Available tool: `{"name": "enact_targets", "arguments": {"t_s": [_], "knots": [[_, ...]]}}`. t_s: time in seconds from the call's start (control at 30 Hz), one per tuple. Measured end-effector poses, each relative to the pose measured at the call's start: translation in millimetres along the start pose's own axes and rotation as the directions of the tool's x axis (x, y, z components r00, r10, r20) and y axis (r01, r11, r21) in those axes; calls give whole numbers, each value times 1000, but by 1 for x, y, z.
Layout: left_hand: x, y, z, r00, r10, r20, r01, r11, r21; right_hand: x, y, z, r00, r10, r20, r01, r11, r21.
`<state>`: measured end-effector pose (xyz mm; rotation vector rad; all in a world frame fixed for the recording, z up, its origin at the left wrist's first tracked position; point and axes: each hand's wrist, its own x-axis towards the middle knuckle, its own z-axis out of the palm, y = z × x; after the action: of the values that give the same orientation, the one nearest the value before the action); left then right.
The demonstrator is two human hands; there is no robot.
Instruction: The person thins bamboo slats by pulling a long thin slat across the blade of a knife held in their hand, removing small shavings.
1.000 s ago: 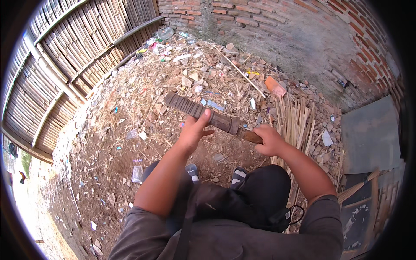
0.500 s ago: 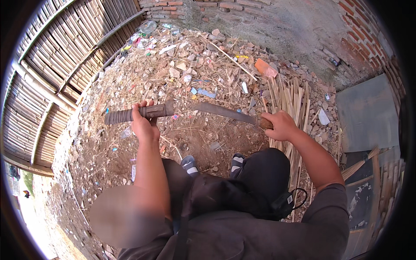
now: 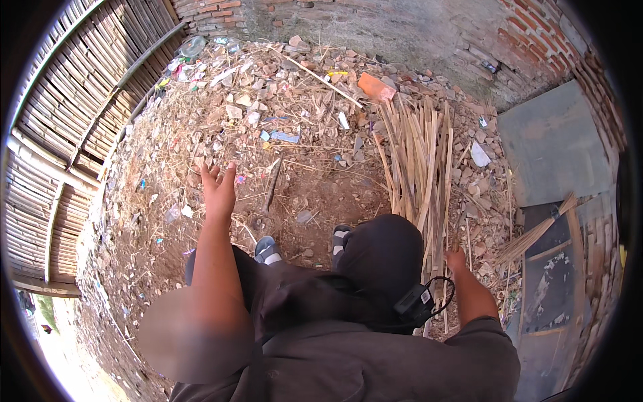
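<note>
My left hand (image 3: 219, 191) is held over the littered ground with its fingers spread and nothing in it. Just to its right, a dark, narrow, stick-like piece (image 3: 273, 185) lies on the bare soil; I cannot tell whether it is the ribbed cylinder or the machete. My right hand (image 3: 457, 261) is low by my right side, beside a bundle of split bamboo strips (image 3: 418, 157). Its fingers look curled, but what they hold, if anything, cannot be made out. No machete blade shows clearly.
Broken brick, straw and plastic scraps cover the ground. An orange brick piece (image 3: 376, 87) lies beyond the strips. A bamboo fence (image 3: 67, 87) stands left, a brick wall (image 3: 402, 33) at the back, and a grey panel (image 3: 556, 144) right. My sandalled feet (image 3: 268, 250) are below.
My left hand has let go of the ribbed cylinder and opened. My right hand has moved down and right, and the machete is no longer plainly seen. A dark piece now lies on the soil.
</note>
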<state>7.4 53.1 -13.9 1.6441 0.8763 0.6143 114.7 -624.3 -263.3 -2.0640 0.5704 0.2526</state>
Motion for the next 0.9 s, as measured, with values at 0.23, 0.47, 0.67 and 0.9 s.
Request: {"name": "enact_targets", "arguments": {"t_s": [0.23,0.47,0.67,0.9], "knots": [[1,-10,6,966,-217,142,226,973,-45,-19,82,39,973,31,-229,-112,931,-348],[-7,-6,13,946,-266,183,289,951,-113,-24,52,42,973,-191,-128,105,863,-494],[-11,6,19,945,-255,202,290,942,-169,-53,22,25,979,-152,-134,68,870,-488],[-21,24,23,954,-154,256,202,963,-176,-74,-19,-32,902,-342,-265,174,847,-502]]}}
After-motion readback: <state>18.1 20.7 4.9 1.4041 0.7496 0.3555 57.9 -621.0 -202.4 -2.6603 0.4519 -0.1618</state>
